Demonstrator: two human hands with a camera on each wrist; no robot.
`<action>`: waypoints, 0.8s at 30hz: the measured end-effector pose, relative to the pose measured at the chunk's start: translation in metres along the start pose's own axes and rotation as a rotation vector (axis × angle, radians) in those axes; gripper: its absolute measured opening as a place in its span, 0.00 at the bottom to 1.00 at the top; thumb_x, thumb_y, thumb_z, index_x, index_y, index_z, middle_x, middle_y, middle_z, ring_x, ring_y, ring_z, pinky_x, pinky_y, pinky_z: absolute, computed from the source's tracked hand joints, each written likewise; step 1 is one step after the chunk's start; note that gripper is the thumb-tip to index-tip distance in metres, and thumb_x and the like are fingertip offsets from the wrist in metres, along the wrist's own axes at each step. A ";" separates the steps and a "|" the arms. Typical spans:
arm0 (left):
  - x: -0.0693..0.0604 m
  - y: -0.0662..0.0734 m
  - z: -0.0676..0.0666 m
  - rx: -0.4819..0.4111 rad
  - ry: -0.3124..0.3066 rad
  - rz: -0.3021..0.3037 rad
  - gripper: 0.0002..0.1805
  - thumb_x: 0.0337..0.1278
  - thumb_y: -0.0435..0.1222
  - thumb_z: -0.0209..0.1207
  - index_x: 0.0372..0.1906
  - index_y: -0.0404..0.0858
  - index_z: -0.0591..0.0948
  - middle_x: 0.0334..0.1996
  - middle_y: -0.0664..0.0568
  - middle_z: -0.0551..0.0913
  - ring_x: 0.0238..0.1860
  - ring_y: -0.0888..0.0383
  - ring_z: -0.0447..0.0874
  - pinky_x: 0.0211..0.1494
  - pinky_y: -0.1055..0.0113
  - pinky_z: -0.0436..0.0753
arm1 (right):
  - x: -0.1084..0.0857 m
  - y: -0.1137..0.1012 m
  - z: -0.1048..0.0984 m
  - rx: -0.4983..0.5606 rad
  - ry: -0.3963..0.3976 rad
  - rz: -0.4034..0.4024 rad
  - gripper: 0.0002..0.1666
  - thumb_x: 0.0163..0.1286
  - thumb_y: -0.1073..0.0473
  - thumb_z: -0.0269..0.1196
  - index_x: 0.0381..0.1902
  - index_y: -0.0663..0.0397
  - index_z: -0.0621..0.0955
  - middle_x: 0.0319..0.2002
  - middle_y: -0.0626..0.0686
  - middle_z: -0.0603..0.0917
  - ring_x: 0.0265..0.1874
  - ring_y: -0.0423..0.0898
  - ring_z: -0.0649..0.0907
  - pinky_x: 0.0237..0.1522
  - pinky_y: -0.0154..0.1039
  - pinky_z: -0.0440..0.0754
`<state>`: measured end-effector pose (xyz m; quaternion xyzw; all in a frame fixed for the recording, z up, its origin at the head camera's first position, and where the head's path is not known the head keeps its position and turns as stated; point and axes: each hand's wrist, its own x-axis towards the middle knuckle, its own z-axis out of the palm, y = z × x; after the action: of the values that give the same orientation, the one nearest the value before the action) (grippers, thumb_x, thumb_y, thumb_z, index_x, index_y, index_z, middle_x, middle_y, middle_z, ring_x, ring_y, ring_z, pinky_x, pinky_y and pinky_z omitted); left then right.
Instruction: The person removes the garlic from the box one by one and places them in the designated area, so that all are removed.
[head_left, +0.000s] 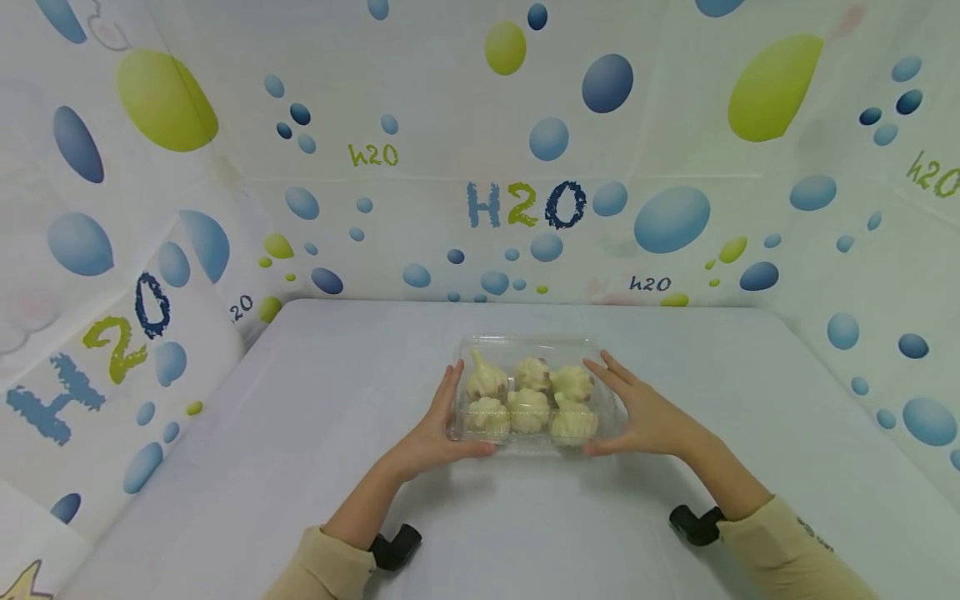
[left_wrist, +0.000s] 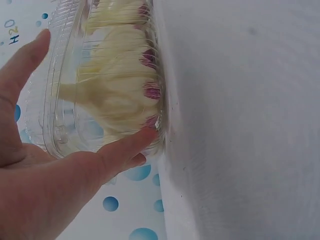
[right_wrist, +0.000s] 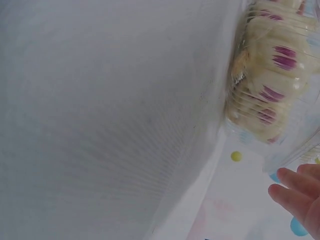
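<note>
A clear plastic clamshell box [head_left: 536, 444] holds several garlic bulbs [head_left: 528, 410], pale with purple streaks that show in both wrist views. It sits low at the middle of the table, its lid seemingly down. My left hand [head_left: 431, 425] grips the box's left end, the thumb along the front and the fingers up the side. In the left wrist view, fingertips [left_wrist: 147, 134] touch the wall near the base. At the right end, my right hand [head_left: 648, 412] has its fingers straight and spread beside the rim, the thumb near the front corner. Its thumb is out of the right wrist view.
A pale cloth covers the table [head_left: 300, 433]. Behind and at both sides hang white sheets [head_left: 420, 208] printed with blue and green drops. A black wrist device [head_left: 396, 547] sits under the left sleeve, another [head_left: 696, 525] under the right.
</note>
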<state>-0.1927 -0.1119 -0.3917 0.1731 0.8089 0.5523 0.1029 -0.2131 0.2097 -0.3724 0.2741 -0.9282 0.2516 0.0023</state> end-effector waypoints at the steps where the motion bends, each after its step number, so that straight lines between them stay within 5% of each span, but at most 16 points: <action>1: 0.000 0.000 0.000 0.002 0.002 0.003 0.64 0.38 0.42 0.72 0.71 0.58 0.35 0.71 0.50 0.25 0.69 0.41 0.29 0.63 0.38 0.49 | 0.000 0.000 0.000 -0.003 -0.001 -0.002 0.67 0.38 0.29 0.69 0.72 0.42 0.51 0.71 0.59 0.42 0.65 0.66 0.54 0.51 0.67 0.64; 8: 0.000 -0.001 0.001 0.036 0.025 0.023 0.61 0.42 0.38 0.70 0.72 0.54 0.35 0.71 0.47 0.27 0.70 0.44 0.27 0.64 0.40 0.48 | -0.001 -0.001 -0.002 -0.003 0.000 -0.007 0.64 0.40 0.33 0.71 0.70 0.51 0.56 0.71 0.61 0.45 0.65 0.65 0.55 0.52 0.66 0.64; 15: -0.001 0.004 0.001 0.058 0.043 0.013 0.60 0.45 0.35 0.68 0.72 0.50 0.36 0.71 0.45 0.28 0.70 0.44 0.27 0.64 0.40 0.47 | 0.000 0.001 -0.003 -0.031 0.013 -0.014 0.61 0.43 0.32 0.69 0.69 0.49 0.57 0.70 0.62 0.47 0.65 0.65 0.57 0.53 0.65 0.64; 24: -0.016 0.037 0.001 0.015 0.038 0.004 0.55 0.49 0.30 0.64 0.72 0.39 0.36 0.70 0.38 0.30 0.69 0.41 0.28 0.65 0.41 0.48 | 0.001 0.003 -0.004 -0.059 0.063 -0.043 0.56 0.47 0.33 0.67 0.68 0.49 0.59 0.70 0.61 0.51 0.63 0.64 0.61 0.52 0.64 0.66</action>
<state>-0.1717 -0.1045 -0.3582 0.1651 0.8144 0.5498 0.0849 -0.2161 0.2128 -0.3703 0.2859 -0.9286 0.2323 0.0449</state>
